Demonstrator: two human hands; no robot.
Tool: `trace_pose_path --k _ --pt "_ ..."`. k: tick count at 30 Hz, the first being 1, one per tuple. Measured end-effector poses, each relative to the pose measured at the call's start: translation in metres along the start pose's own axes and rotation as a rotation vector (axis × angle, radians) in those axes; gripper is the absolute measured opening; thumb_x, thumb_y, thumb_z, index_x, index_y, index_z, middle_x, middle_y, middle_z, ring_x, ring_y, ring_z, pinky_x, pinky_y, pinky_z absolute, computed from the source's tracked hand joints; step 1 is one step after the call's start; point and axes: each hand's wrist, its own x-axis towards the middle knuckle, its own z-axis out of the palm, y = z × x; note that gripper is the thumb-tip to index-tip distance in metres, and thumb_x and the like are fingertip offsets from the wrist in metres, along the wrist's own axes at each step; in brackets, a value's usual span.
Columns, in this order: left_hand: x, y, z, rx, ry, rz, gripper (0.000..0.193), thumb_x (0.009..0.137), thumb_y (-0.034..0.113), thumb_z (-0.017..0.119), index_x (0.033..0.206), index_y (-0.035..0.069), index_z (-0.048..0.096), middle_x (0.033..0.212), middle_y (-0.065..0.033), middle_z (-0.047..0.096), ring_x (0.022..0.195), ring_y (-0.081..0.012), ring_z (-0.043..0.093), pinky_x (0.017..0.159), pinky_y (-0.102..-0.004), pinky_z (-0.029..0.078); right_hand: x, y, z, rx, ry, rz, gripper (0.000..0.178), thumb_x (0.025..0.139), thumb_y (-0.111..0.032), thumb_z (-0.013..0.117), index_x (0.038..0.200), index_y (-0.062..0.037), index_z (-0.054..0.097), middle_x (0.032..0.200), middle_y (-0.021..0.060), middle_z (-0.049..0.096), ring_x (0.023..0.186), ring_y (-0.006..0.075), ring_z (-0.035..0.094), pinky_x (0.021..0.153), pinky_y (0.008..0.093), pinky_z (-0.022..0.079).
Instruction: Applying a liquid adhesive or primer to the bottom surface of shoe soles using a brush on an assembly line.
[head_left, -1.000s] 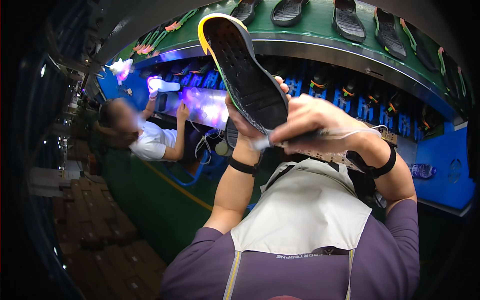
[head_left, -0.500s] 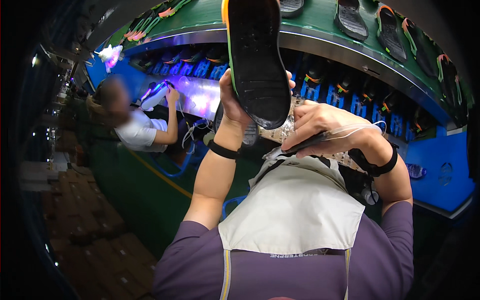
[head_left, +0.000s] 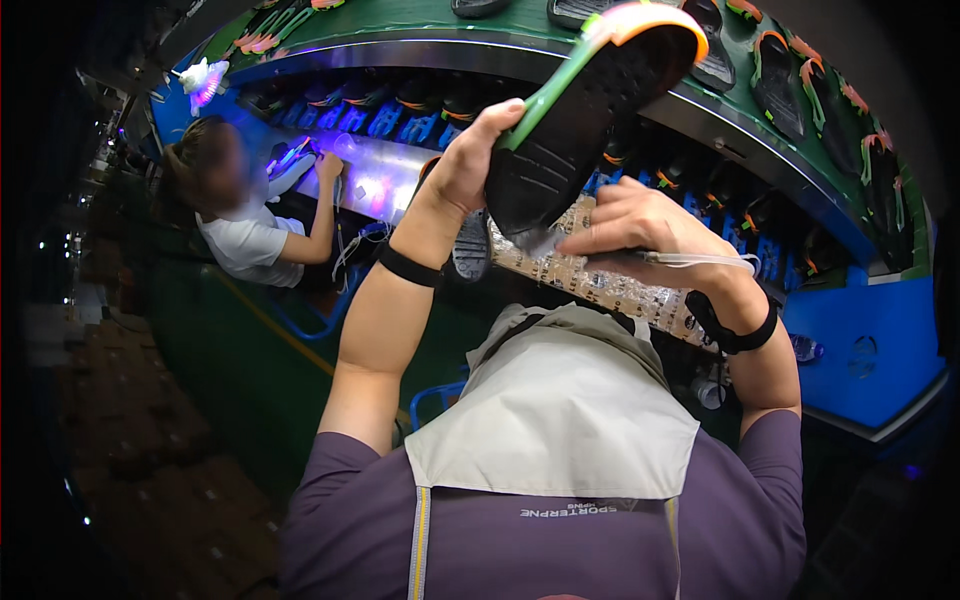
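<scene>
My left hand [head_left: 468, 160] grips a shoe sole [head_left: 565, 140] along its left edge, thumb on the green rim. The sole is black on the side I see, with a rim running from green to orange and pink. It is held up and tilted, its upper end leaning right. My right hand [head_left: 655, 222] is closed round a slim dark tool [head_left: 622, 263] with a clear tube trailing back to my wrist. The tool's whitish, blurred tip is at the sole's lower end; whether it touches, I cannot tell. Another dark sole [head_left: 470, 245] lies just beyond my left wrist.
A bench top covered in printed wrap [head_left: 610, 285] lies below my hands. Ahead, a green conveyor [head_left: 400, 22] carries several soles, above a row of blue holders [head_left: 385, 120]. At left a co-worker [head_left: 250, 240] handles a shoe. A blue panel [head_left: 870, 350] stands at right.
The sole has tilted, its upper end swinging right. My right hand has risen slightly, bringing the tool's tip from near my apron up to the sole's lower end.
</scene>
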Motion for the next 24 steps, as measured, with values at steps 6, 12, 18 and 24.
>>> trace_pose_path --k 6,12,18,24 --pt "0.001 0.011 0.018 0.017 0.102 -0.131 0.042 0.108 0.034 0.055 0.129 0.0 0.068 0.109 -0.01 0.077 0.092 -0.0136 0.075 0.079 -0.0276 0.063 0.003 -0.007 -0.001 -0.074 0.025 0.039 0.031 0.085 -0.016 0.083 0.116 -0.0119 0.079 0.094 0.0049 0.073 0.096 0.0261 0.064 0.089 0.0409 0.048" --pt "0.0 0.021 0.016 0.188 0.194 -0.288 0.043 0.107 0.036 0.058 0.131 0.002 0.068 0.107 -0.0067 0.076 0.091 -0.0109 0.073 0.079 -0.026 0.061 0.005 -0.006 -0.005 -0.122 0.05 0.071 0.034 0.086 -0.019 0.082 0.118 -0.0111 0.077 0.095 0.0044 0.071 0.096 0.0254 0.064 0.086 0.0402 0.047" --pt "0.0 0.02 0.003 0.159 0.173 -0.295 0.039 0.108 0.033 0.058 0.127 0.001 0.069 0.112 -0.01 0.077 0.092 -0.0147 0.076 0.081 -0.0288 0.063 0.007 -0.005 -0.007 -0.135 0.013 -0.004 0.035 0.083 -0.016 0.082 0.117 -0.0102 0.078 0.093 0.0047 0.07 0.093 0.0262 0.063 0.083 0.041 0.047" --pt "-0.015 -0.003 -0.016 -0.155 0.205 -0.219 0.051 0.11 0.034 0.046 0.139 -0.005 0.063 0.126 -0.0203 0.074 0.107 -0.0282 0.076 0.095 -0.0404 0.063 -0.001 -0.001 -0.001 -0.016 -0.028 0.079 0.028 0.085 -0.014 0.085 0.112 -0.0087 0.08 0.094 0.0069 0.072 0.094 0.0264 0.066 0.086 0.0397 0.051"
